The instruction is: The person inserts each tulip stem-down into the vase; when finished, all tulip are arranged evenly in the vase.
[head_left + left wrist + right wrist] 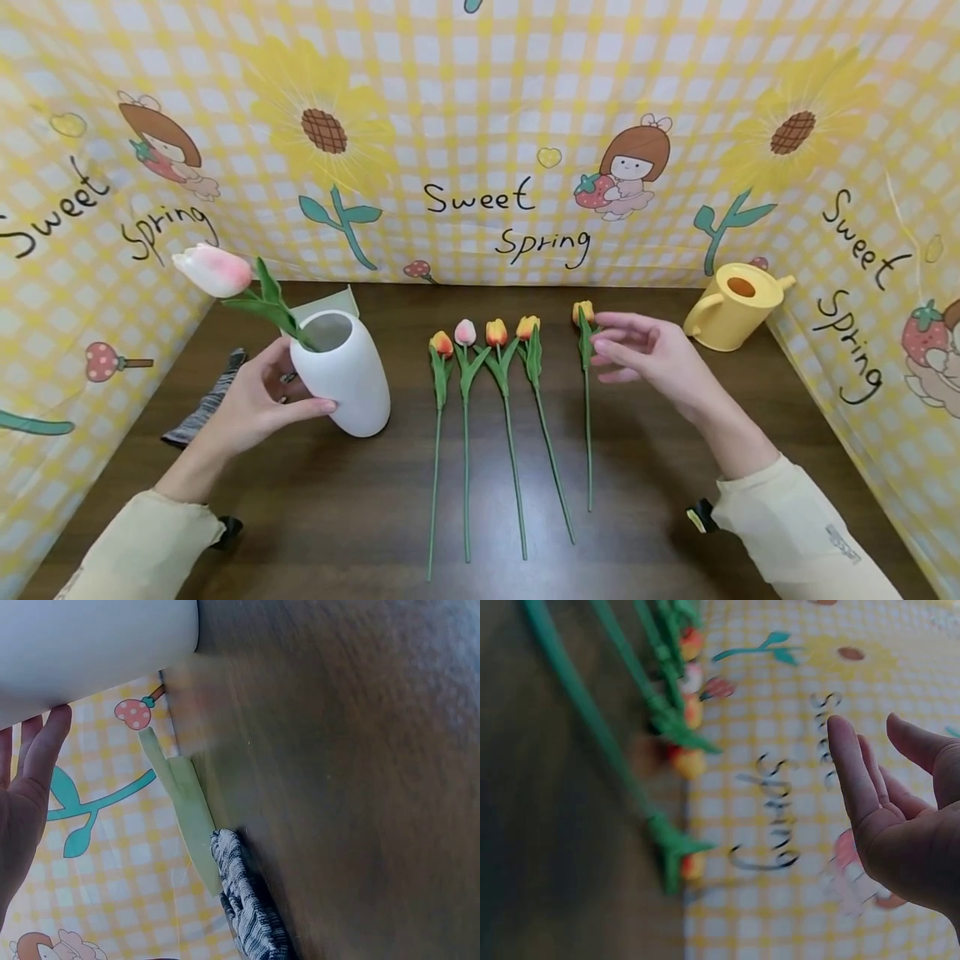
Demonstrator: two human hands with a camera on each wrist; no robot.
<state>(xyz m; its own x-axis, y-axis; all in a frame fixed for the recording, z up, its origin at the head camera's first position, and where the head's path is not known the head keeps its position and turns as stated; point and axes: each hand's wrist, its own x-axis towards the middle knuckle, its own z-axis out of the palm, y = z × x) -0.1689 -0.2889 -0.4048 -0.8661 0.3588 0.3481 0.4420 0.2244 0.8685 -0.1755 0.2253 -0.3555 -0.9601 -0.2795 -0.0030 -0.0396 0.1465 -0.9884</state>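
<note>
My left hand (pixel 258 387) grips a white vase (pixel 345 383) from its left side, thumb in front and fingers partly hidden behind it. In the left wrist view, fingertips touch the vase (pixel 90 652). A pink and white tulip (pixel 213 271) leans out of the vase to the left; its lower stem is hidden inside. My right hand (pixel 648 354) hovers beside the head of the rightmost orange-yellow tulip (pixel 586 333), its fingers extended and holding nothing in the right wrist view. Several more tulips (pixel 506 383), orange, yellow and pink, lie side by side between the hands.
A yellow watering can (pixel 735 307) stands at the back right of the dark wooden table (pixel 645 533). Behind the vase lie a pale green object (pixel 347 302) and a grey knitted item (pixel 206 408). Checked fabric (pixel 465 108) walls the back and sides.
</note>
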